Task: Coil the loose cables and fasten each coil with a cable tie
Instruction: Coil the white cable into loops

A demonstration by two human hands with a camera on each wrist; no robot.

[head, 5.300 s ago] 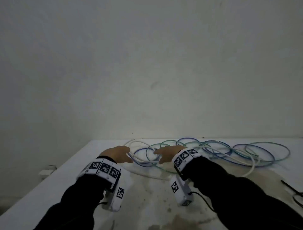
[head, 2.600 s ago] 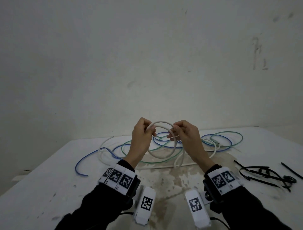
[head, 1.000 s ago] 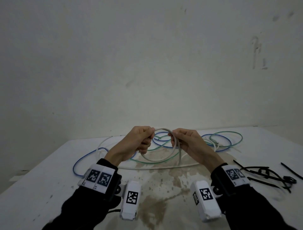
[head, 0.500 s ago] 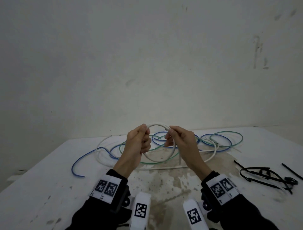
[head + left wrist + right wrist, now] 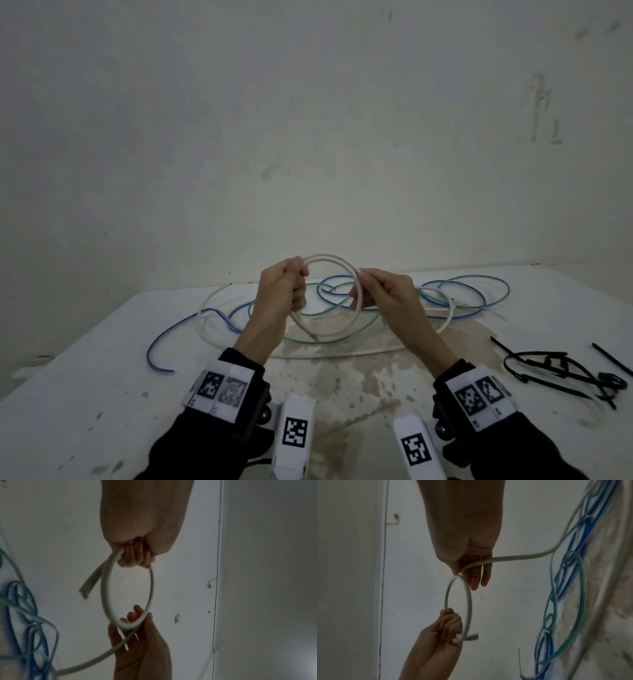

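Observation:
A white cable is bent into one upright loop above the table between both hands. My left hand grips the loop's left side in a fist, and the cable's cut end sticks out below the fist. At the loop's right side my right hand pinches the cable between thumb and fingers. The rest of the white cable trails to the table. In the left wrist view the left hand is curled round the cable and the right hand holds the far side.
A blue cable and a green cable lie in loose tangled loops on the stained white table behind my hands. A pile of black cable ties lies at the right. A bare wall stands close behind.
Over five seconds both hands lifted the white cable off the table and bent it into a loop. In the last second the hands rose slightly and the loop stands more upright.

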